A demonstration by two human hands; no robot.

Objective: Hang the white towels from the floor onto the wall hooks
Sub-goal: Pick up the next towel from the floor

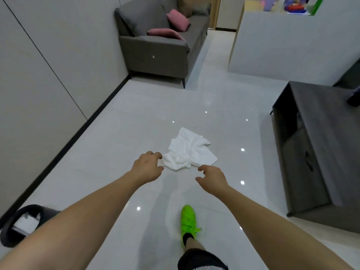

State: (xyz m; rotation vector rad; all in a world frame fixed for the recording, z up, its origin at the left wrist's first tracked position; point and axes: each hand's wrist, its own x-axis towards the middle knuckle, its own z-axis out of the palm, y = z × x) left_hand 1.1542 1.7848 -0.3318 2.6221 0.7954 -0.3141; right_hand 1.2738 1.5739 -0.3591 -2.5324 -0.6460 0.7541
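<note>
1. The white towel (190,152) lies crumpled on the glossy tiled floor (120,137), just beyond both of our hands. No wall hooks are visible in this view, so we cannot say where the towel must go.

2. We judge that the first risk is a partial grasp. The towel is bunched in folds, so if we pinch only one loose layer, the rest may hang long and drag on the floor, or slip out when we stand up.

3. A second risk is the footing. We are leaning forward with one foot in a green shoe (188,223) under us, behind the right hand, and the tiles look smooth and shiny. A fast reach could make us slide or step on a trailing corner of the towel.

4. A dark basket (25,225) stands low at the left, behind our left arm, and a dark grey cabinet (311,149) stands to the right of the right hand. We think that turning quickly with the towel could bump one of them.

5. Our left hand (146,166) is stretched forward, palm down, fingers spread and loosely bent, holding nothing. Its fingertips are at the near left edge of the towel; we cannot tell if they already touch it.

6. Our right hand (212,178) is also stretched forward, fingers relaxed and a little curled, holding nothing. It is just short of the near right corner of the towel and apart from it.
</note>
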